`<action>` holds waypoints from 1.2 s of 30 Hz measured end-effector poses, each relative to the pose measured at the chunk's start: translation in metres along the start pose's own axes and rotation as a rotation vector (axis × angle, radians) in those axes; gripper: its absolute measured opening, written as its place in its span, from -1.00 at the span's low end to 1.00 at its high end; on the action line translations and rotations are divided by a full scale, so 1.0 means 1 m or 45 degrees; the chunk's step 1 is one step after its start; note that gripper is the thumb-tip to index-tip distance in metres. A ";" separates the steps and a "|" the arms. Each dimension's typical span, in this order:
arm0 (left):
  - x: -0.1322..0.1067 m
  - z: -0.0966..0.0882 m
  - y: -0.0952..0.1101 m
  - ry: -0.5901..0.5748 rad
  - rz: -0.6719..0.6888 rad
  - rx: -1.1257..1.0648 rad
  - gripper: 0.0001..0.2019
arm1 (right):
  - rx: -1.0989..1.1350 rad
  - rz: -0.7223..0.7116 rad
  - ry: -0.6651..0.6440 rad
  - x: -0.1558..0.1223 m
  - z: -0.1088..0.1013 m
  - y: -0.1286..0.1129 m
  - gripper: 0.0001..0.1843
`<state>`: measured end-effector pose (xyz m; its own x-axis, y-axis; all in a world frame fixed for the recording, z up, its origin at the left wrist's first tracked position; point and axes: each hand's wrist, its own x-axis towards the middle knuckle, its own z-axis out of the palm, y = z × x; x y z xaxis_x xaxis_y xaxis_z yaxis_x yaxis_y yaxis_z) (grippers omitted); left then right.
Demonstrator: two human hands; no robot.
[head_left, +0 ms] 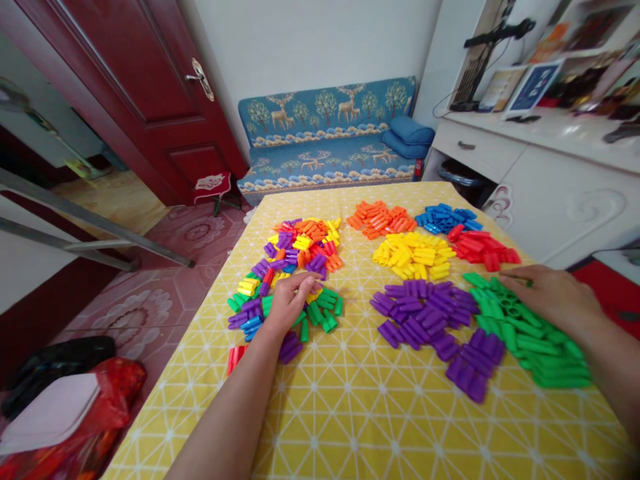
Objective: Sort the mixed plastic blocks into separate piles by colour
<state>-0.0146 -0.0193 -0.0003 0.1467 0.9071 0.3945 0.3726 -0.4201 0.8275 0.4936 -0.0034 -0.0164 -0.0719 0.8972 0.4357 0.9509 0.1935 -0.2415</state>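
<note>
My left hand [290, 300] reaches into a mixed pile of small plastic tubes [287, 257], with red, orange, yellow, purple, blue and green ones together. Its fingers are curled in a pinch over green tubes [327, 310] and a yellow one; what lies between the fingertips is hidden. On the right, my right hand [555, 293] hovers at the upper edge of a heap of green tubes [535, 340]. Its fingers stretch leftward with a gap between them, and I see nothing held in them. Beside that heap lies a heap of purple tubes [425, 313].
Further heaps are yellow [413, 255], orange [380, 219], blue [447, 219] and red [483, 248]. A yellow patterned cloth [350, 413] covers the table. Beyond it stands a blue sofa [325, 150]; a white cabinet [560, 200] is at right, a small stool [215, 187] at left.
</note>
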 end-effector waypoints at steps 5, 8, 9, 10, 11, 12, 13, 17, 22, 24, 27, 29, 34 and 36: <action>0.000 0.000 0.000 0.003 -0.013 0.005 -0.62 | 0.034 -0.094 0.004 -0.016 -0.008 -0.090 -0.58; 0.000 0.000 -0.003 -0.006 -0.001 0.008 -0.62 | 0.032 -0.185 -0.169 -0.025 0.004 -0.123 -0.52; 0.000 0.000 -0.004 -0.010 -0.001 0.008 -0.63 | 0.009 -0.204 -0.207 -0.027 0.010 -0.130 -0.49; -0.001 0.000 -0.005 -0.013 -0.004 0.008 -0.63 | -0.015 -0.219 -0.224 -0.030 0.015 -0.136 -0.45; -0.001 0.000 -0.006 -0.015 -0.006 0.010 -0.63 | -0.034 -0.226 -0.220 -0.033 0.019 -0.141 -0.43; -0.001 0.000 -0.006 -0.016 -0.007 0.014 -0.63 | -0.043 -0.225 -0.200 -0.035 0.023 -0.145 -0.40; -0.001 0.000 -0.006 -0.015 -0.007 0.018 -0.64 | -0.039 -0.220 -0.175 -0.038 0.025 -0.148 -0.39; -0.001 0.000 -0.003 -0.003 0.014 0.037 -0.64 | 0.115 -0.213 -0.175 -0.055 0.021 -0.160 -0.40; 0.001 0.000 0.000 0.018 0.033 0.076 -0.66 | 0.332 -0.127 -0.054 -0.088 0.006 -0.162 -0.39; 0.001 0.000 0.000 0.012 0.032 0.083 -0.66 | 0.341 -0.080 -0.009 -0.100 0.005 -0.161 -0.39; 0.001 0.000 -0.001 0.000 0.012 0.076 -0.66 | 0.310 -0.042 -0.002 -0.110 0.009 -0.161 -0.38; 0.001 0.000 -0.001 -0.003 0.008 0.083 -0.65 | 0.317 -0.023 0.013 -0.109 0.016 -0.163 -0.39; 0.000 0.000 -0.002 0.007 0.010 0.090 -0.64 | 0.421 -0.013 0.027 -0.087 0.031 -0.169 -0.45; 0.001 0.001 -0.003 0.009 0.008 0.083 -0.65 | 0.478 -0.027 0.009 -0.079 0.034 -0.172 -0.45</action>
<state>-0.0152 -0.0176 -0.0028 0.1427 0.9042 0.4027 0.4306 -0.4230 0.7973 0.3250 -0.0941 -0.0390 -0.0868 0.8888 0.4499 0.7724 0.3453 -0.5330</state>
